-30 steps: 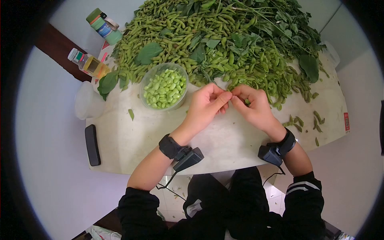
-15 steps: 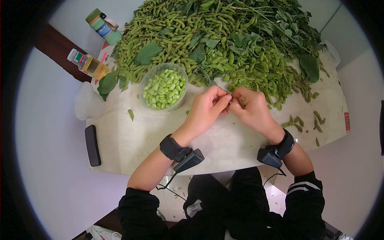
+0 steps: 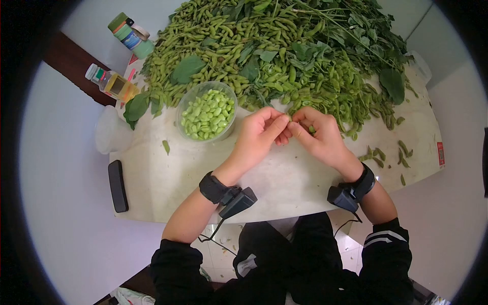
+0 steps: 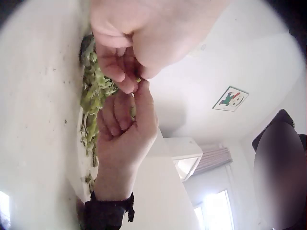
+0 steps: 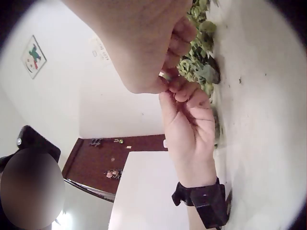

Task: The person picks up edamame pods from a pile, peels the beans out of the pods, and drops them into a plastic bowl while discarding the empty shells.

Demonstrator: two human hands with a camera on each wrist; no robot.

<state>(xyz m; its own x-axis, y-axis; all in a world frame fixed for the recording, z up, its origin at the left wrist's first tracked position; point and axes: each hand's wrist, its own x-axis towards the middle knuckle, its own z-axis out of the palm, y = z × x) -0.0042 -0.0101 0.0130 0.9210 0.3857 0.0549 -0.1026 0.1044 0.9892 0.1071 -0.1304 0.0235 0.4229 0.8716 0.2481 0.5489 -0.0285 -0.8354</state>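
Above the near side of the table, my left hand (image 3: 254, 138) and right hand (image 3: 325, 137) meet at the fingertips. Between them they pinch a small green soybean pod (image 3: 289, 118), mostly covered by the fingers. A bit of its green shows in the left wrist view. Under the curled fingers of the right hand sits a green bean (image 3: 311, 129). To the left of the hands stands a clear plastic tub (image 3: 181, 124) with shelled green soybeans (image 3: 208, 114) in it. Right behind the hands lie split, flattened pods (image 3: 345, 96).
A big heap of soybean pods (image 3: 218, 48) with leafy stalks (image 3: 363, 38) covers the table's far side. At the left are a green bottle (image 3: 133, 38), a bottle of yellow liquid (image 3: 114, 84), a white container (image 3: 113, 130) and a black phone (image 3: 118, 185). Several loose pods (image 3: 378, 155) lie at the right.
Both hands stay together at nearly the same spot, having shifted slightly left. The right fingers have changed their hold, and green now shows between the fingertips.
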